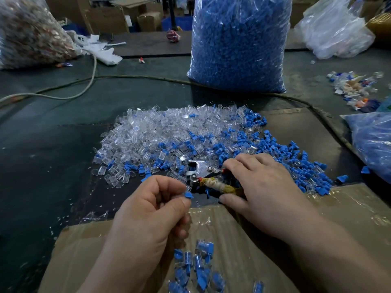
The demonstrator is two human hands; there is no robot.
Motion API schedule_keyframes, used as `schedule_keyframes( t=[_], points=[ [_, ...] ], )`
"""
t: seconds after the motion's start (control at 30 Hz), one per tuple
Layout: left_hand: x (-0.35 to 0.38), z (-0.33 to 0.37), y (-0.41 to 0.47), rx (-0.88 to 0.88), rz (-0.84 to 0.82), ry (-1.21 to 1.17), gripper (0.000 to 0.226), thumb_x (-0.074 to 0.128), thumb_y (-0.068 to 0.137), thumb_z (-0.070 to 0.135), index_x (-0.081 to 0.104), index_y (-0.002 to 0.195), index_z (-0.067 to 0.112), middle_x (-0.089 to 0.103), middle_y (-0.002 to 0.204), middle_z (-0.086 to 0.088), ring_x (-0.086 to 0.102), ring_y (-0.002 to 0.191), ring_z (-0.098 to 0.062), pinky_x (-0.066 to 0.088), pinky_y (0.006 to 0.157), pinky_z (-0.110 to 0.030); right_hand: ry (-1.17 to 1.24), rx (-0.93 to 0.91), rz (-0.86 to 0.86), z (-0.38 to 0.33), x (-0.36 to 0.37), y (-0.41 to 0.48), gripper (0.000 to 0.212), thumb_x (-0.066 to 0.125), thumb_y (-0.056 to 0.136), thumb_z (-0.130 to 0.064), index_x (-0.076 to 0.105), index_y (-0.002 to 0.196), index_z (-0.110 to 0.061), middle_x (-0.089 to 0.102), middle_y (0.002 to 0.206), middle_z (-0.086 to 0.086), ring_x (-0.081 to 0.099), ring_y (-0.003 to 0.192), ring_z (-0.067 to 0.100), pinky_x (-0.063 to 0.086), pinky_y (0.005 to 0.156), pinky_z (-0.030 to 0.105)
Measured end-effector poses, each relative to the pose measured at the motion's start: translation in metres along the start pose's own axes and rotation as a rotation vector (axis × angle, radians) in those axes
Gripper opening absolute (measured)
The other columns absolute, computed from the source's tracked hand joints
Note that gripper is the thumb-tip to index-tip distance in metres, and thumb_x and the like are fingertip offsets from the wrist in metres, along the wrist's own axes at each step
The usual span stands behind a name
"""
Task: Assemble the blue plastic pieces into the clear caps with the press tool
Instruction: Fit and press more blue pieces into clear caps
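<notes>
While the left hand is pinching a small blue plastic piece between the thumb tip and forefinger, with its other fingers curled in toward the palm, the right hand is holding the silver metal press tool by its tape-wrapped handles. Its fingers are lying over the top of the handles and the thumb is bracing the near side. The tool's head is lying flat on the dark green table, at the near edge of the heap of clear plastic caps, and is pointing toward the left hand. The pinched piece is hovering just beside that head, above the far edge of the brown cardboard box.

Loose blue pieces are spreading across the right side of the heap. A cluster of finished blue-and-clear pieces is lying on the box near the left wrist.

By my reading, the step in hand is loading for a fresh press. A glint of clear plastic is showing just above the blue piece, possibly a cap already fitted over it, though the view is too blurred to be sure. The next move is calling for the pair to be seated squarely in the tool's mouth, with the right hand squeezing only once the fingertips are out of the way.
</notes>
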State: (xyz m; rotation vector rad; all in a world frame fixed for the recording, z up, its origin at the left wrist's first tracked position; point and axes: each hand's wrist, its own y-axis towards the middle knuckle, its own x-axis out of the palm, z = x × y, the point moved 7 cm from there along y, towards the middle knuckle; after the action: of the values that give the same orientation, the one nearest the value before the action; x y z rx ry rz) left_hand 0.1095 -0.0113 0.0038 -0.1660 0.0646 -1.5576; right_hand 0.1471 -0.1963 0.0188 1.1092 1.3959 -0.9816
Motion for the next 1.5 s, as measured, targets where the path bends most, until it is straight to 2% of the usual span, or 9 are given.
schedule_keyframes(
  t=[0.17,0.37,0.53,0.63,0.9,1.1,1.23,1.3,1.5],
  points=[
    [-0.004,-0.002,0.001,-0.001,0.052,0.02,0.031,0.068,0.086,-0.004,0.071,0.075,0.025,0.06,0.055,-0.014,0.053,0.042,-0.022,0.046,0.041,-0.028,-0.03,-0.02,-0.036,0.0,0.0,0.002,0.074,0.02,0.073,-0.076,0.026,0.139,-0.041,0.042,0.139,-0.017,0.031,0.124,0.016,0.028,0.099,0.044],
    [-0.005,0.002,0.001,0.013,0.067,0.016,0.031,0.067,0.086,-0.002,0.071,0.076,0.026,0.062,0.054,-0.011,0.054,0.04,-0.02,0.048,0.039,-0.025,0.002,-0.048,0.051,-0.009,-0.006,0.002,0.046,0.039,0.088,-0.057,0.036,0.13,-0.037,0.055,0.117,-0.015,0.041,0.102,0.016,0.032,0.093,0.041],
    [-0.009,0.003,0.003,0.054,0.074,0.036,0.032,0.068,0.085,0.0,0.071,0.076,0.03,0.064,0.056,-0.008,0.057,0.044,-0.018,0.049,0.042,-0.023,0.148,-0.077,0.215,-0.012,-0.027,-0.006,0.057,0.045,0.088,-0.049,0.039,0.14,-0.028,0.057,0.118,-0.012,0.043,0.095,0.012,0.04,0.086,0.032],
    [-0.013,0.002,0.006,0.062,0.094,-0.058,0.017,0.074,0.069,0.013,0.072,0.079,0.028,0.064,0.057,-0.009,0.057,0.045,-0.02,0.048,0.041,-0.027,0.238,-0.175,0.323,-0.019,-0.04,-0.02,0.058,0.048,0.083,-0.043,0.05,0.135,-0.017,0.06,0.114,-0.009,0.047,0.098,0.006,0.042,0.088,0.026],
    [-0.02,0.001,0.009,0.159,0.056,-0.166,0.029,0.086,0.059,0.03,0.072,0.085,0.024,0.069,0.075,-0.011,0.063,0.056,-0.017,0.049,0.044,-0.024,0.25,-0.304,0.244,-0.037,-0.038,-0.035,0.06,0.047,0.078,-0.047,0.062,0.126,-0.014,0.068,0.114,-0.004,0.063,0.101,0.015,0.053,0.086,0.031],
    [-0.021,0.009,0.006,0.241,0.036,-0.124,0.016,0.074,0.072,0.014,0.072,0.084,0.024,0.07,0.077,-0.011,0.066,0.059,-0.017,0.05,0.047,-0.023,0.251,-0.297,0.222,-0.034,-0.038,-0.036,0.058,0.049,0.079,-0.047,0.06,0.128,-0.017,0.066,0.116,-0.008,0.06,0.104,0.01,0.049,0.09,0.027],
    [-0.019,0.017,0.002,0.268,0.051,-0.081,0.017,0.078,0.072,0.012,0.072,0.079,0.026,0.068,0.069,-0.009,0.064,0.055,-0.014,0.049,0.043,-0.019,0.227,-0.316,0.221,-0.035,-0.039,-0.035,0.057,0.05,0.078,-0.046,0.059,0.128,-0.019,0.066,0.113,-0.01,0.06,0.1,0.01,0.053,0.085,0.028],
    [-0.018,0.018,0.001,0.26,0.054,-0.086,0.014,0.068,0.069,0.015,0.072,0.077,0.026,0.067,0.066,-0.009,0.062,0.052,-0.014,0.047,0.042,-0.018,0.214,-0.325,0.236,-0.035,-0.039,-0.035,0.056,0.049,0.079,-0.047,0.061,0.127,-0.019,0.066,0.112,-0.01,0.061,0.098,0.01,0.053,0.083,0.029],
    [-0.014,0.016,0.001,0.221,0.026,-0.068,0.014,0.068,0.066,0.02,0.072,0.079,0.023,0.067,0.069,-0.012,0.063,0.055,-0.017,0.051,0.047,-0.022,0.146,-0.334,0.272,-0.037,-0.042,-0.033,0.054,0.046,0.08,-0.05,0.068,0.115,-0.017,0.069,0.089,-0.009,0.065,0.077,0.014,0.058,0.066,0.033]
  ],
)
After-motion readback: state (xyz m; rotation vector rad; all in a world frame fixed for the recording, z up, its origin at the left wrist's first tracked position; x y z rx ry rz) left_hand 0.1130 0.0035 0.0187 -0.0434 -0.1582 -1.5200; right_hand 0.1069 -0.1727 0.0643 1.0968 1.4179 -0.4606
